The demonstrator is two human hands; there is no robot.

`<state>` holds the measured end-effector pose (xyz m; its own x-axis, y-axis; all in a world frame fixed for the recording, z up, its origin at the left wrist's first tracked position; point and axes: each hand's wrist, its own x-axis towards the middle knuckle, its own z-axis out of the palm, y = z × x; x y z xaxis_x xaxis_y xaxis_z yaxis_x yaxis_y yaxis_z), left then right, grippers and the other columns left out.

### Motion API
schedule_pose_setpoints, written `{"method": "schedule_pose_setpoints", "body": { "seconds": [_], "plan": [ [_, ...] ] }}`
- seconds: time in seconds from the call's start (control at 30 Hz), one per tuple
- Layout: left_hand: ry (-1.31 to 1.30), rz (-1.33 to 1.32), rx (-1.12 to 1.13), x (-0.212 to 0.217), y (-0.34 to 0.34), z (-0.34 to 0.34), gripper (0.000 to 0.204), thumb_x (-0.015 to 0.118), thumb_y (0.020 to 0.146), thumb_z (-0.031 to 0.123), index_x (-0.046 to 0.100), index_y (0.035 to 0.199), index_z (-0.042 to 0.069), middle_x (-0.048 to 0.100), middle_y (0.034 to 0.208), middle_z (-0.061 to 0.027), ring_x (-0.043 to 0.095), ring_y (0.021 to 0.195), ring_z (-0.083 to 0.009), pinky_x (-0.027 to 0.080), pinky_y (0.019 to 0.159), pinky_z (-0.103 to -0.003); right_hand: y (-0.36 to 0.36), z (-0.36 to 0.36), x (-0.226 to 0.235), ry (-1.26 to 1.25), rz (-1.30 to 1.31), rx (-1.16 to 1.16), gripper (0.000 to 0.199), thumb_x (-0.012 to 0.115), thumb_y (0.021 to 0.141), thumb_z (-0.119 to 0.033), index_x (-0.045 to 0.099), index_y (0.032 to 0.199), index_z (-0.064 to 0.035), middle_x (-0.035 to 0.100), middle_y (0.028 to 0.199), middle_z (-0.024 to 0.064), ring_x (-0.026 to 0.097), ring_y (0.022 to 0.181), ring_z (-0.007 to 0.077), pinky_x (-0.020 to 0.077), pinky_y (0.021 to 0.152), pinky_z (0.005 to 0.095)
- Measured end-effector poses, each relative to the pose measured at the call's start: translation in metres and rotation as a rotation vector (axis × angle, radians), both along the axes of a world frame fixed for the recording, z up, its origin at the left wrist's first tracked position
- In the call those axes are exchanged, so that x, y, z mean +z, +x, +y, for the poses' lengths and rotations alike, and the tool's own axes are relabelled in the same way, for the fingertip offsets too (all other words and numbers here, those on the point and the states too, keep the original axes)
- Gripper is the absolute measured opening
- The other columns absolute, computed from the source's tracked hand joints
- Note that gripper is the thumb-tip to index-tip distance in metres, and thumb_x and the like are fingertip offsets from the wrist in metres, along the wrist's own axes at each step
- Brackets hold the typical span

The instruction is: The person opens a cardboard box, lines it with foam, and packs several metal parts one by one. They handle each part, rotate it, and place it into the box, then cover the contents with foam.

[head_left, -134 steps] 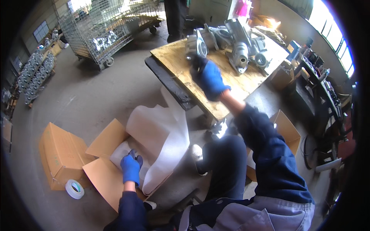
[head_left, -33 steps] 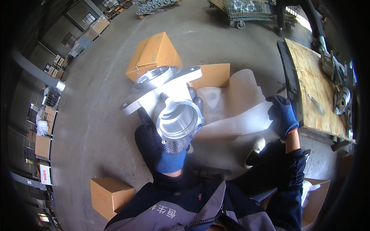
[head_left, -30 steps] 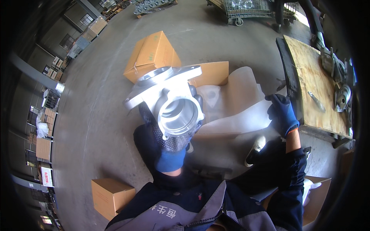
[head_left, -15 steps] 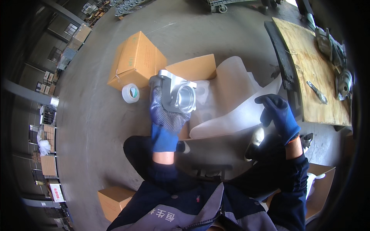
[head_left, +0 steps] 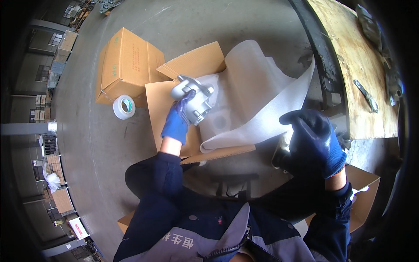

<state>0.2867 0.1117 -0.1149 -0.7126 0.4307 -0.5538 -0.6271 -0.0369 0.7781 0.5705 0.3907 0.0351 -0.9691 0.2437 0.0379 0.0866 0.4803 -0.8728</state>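
Note:
My left hand (head_left: 178,118), in a blue glove with a dark coated palm, is closed around a silver cast-metal housing (head_left: 198,107). The housing is tilted above the left part of an open cardboard box (head_left: 158,114). White foam sheeting (head_left: 257,78) lines the box and rises over its far and right sides. Under a translucent layer next to the housing, pale round outlines of parts show faintly. To the right, my gloved right hand (head_left: 312,142) hovers beyond the foam's edge. Its fingers are loosely bent and apart, with nothing seen in them.
A closed cardboard carton (head_left: 128,65) stands at the far left, with a roll of clear tape (head_left: 124,107) before it. On the right, a plywood-topped table (head_left: 336,48) bears a dark knife-like tool (head_left: 365,96) and metal castings. Another open carton (head_left: 364,198) sits at lower right.
My left hand has turned the housing and brought it over the open box's left part. My right hand has come slightly lower and looks larger. The view has shifted.

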Motion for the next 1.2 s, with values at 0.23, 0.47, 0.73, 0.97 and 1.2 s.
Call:
{"method": "schedule_pose_setpoints", "body": {
  "seconds": [0.23, 0.47, 0.73, 0.97, 1.2],
  "plan": [
    [-0.778, 0.290, -0.077, -0.025, -0.006, 0.007, 0.054, 0.085, 0.074, 0.030, 0.063, 0.114, 0.000, 0.069, 0.101, -0.0145, 0.069, 0.080, -0.0233, 0.058, 0.067, -0.038, -0.010, 0.002, -0.001, 0.039, -0.061, 0.061, 0.021, 0.063, 0.090, -0.014, 0.066, 0.107, -0.0019, 0.069, 0.100, 0.0173, 0.068, 0.087, 0.0313, 0.0568, 0.076, 0.0364],
    [-0.864, 0.561, -0.012, -0.076, -0.030, 0.012, 0.055, 0.086, 0.073, 0.031, 0.061, 0.108, -0.003, 0.070, 0.098, -0.0204, 0.069, 0.082, -0.0299, 0.055, 0.066, -0.041, -0.019, -0.001, -0.005, 0.185, -0.002, 0.088, 0.028, 0.070, 0.076, -0.003, 0.065, 0.104, 0.0008, 0.069, 0.097, 0.0168, 0.069, 0.088, 0.0312, 0.0578, 0.076, 0.0376],
    [-1.396, 1.314, -0.186, -0.117, -0.026, -0.002, 0.067, 0.063, 0.083, 0.040, 0.049, 0.135, 0.001, 0.044, 0.142, -0.0239, 0.043, 0.130, -0.0424, 0.035, 0.107, -0.053, -0.032, -0.002, -0.012, 0.395, 0.109, 0.177, 0.038, 0.075, 0.062, -0.001, 0.064, 0.099, 0.0018, 0.068, 0.096, 0.0160, 0.066, 0.076, 0.0284, 0.0559, 0.067, 0.0369],
    [-1.542, 1.356, -0.521, -0.134, -0.031, -0.016, 0.080, 0.059, 0.088, 0.046, 0.032, 0.152, 0.006, 0.036, 0.147, -0.0267, 0.038, 0.134, -0.0409, 0.032, 0.110, -0.056, -0.032, 0.004, -0.024, 0.442, 0.151, 0.203, 0.030, 0.072, 0.074, -0.001, 0.059, 0.101, 0.0013, 0.068, 0.101, 0.0178, 0.065, 0.066, 0.0203, 0.0548, 0.061, 0.0325],
    [-1.720, 1.552, -0.587, -0.177, -0.037, -0.038, 0.058, 0.048, 0.094, 0.013, 0.039, 0.151, 0.022, 0.027, 0.156, -0.0268, 0.044, 0.132, -0.0444, 0.046, 0.097, -0.052, -0.039, 0.001, -0.025, 0.417, 0.179, 0.234, 0.030, 0.073, 0.078, -0.002, 0.056, 0.103, -0.0002, 0.068, 0.100, 0.0185, 0.064, 0.062, 0.0157, 0.0544, 0.057, 0.0293]
  ]
}}
